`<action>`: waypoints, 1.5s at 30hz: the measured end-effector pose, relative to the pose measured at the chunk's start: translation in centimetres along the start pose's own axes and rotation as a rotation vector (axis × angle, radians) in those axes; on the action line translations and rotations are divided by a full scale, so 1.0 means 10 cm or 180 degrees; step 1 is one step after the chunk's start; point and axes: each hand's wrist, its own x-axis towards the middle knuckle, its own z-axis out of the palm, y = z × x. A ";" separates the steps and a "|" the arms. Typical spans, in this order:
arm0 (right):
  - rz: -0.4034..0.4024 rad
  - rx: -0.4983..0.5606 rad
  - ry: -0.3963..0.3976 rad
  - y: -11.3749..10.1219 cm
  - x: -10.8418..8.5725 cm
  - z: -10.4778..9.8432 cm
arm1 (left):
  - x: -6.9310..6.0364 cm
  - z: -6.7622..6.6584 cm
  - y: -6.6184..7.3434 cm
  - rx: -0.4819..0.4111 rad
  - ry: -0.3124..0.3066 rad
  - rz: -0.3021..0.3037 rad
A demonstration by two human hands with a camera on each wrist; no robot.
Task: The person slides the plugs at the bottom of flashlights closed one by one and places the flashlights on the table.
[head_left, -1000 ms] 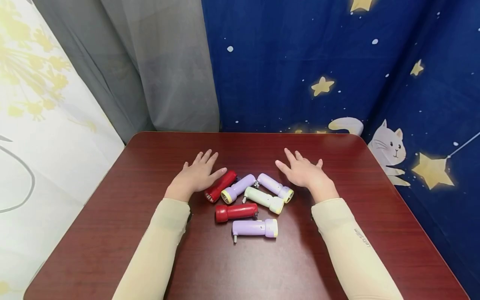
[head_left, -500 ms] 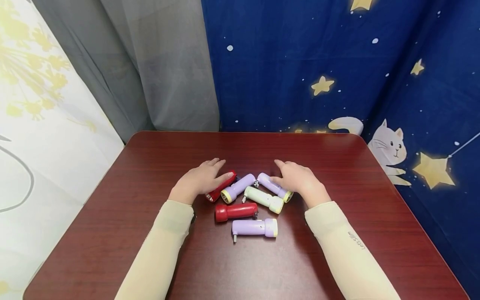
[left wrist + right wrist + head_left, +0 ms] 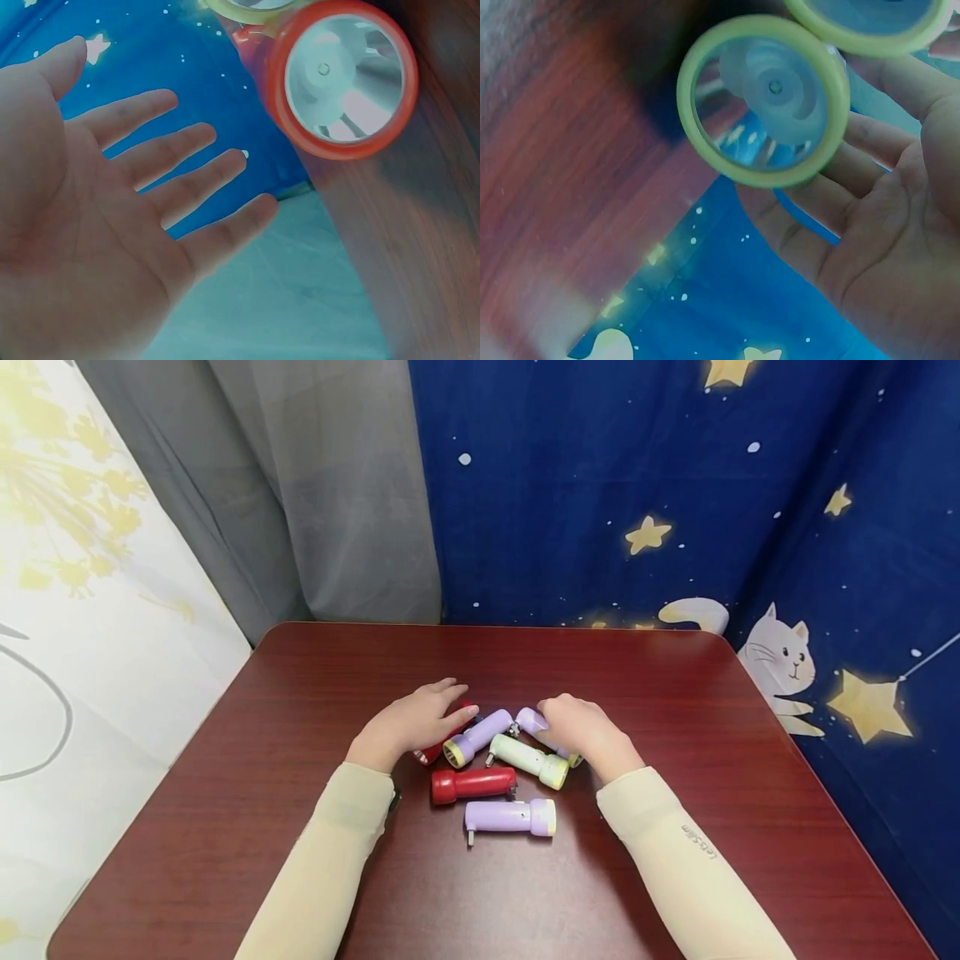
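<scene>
In the head view, several flashlights lie on the table. My left hand (image 3: 412, 723) is over the far-left red flashlight (image 3: 429, 753), its fingers spread and fairly straight; the left wrist view shows its palm apart from the red flashlight's lens (image 3: 330, 81). My right hand (image 3: 581, 731) holds the far-right purple flashlight (image 3: 531, 722) from above, fingers bent down past it. Up close, that flashlight's yellow-rimmed lens (image 3: 769, 97) hides the fingertips. Between the hands lie another purple flashlight (image 3: 480, 735) and a pale green flashlight (image 3: 528, 760).
A second red flashlight (image 3: 474, 784) and a third purple flashlight (image 3: 510, 817), its plug prongs out, lie nearer on the brown table (image 3: 337, 668). Behind the table hang a grey curtain (image 3: 360, 493) and a blue star-patterned curtain (image 3: 555, 510).
Both hands have come down and inward toward the flashlights. The right hand has bent its fingers over the far-right purple flashlight. The flashlights have stayed in place.
</scene>
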 end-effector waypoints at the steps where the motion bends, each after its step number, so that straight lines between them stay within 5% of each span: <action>1: -0.0018 -0.0007 0.0004 0.00 0.00 0.00 | 0.00 0.00 0.01 -0.0007 0.0003 0.0012; 15: 0.0015 0.0091 0.0222 0.10 -0.02 -0.14 | -0.07 -0.06 0.16 -0.0208 -0.0002 0.0308; 24: 0.0121 0.0155 0.0584 0.06 -0.06 -0.29 | -0.13 -0.09 0.43 -0.0485 -0.0020 0.0658; 30: 0.0153 0.0528 0.0842 -0.10 -0.14 -0.37 | -0.22 -0.09 0.66 -0.0573 0.0100 0.0596; 40: -0.0012 0.1249 0.1530 -0.40 -0.28 -0.49 | -0.29 -0.04 0.87 -0.1315 0.0470 0.0708; 45: -0.0083 0.1359 0.1643 -0.47 -0.35 -0.53 | -0.30 -0.03 0.88 -0.1678 0.0603 0.0764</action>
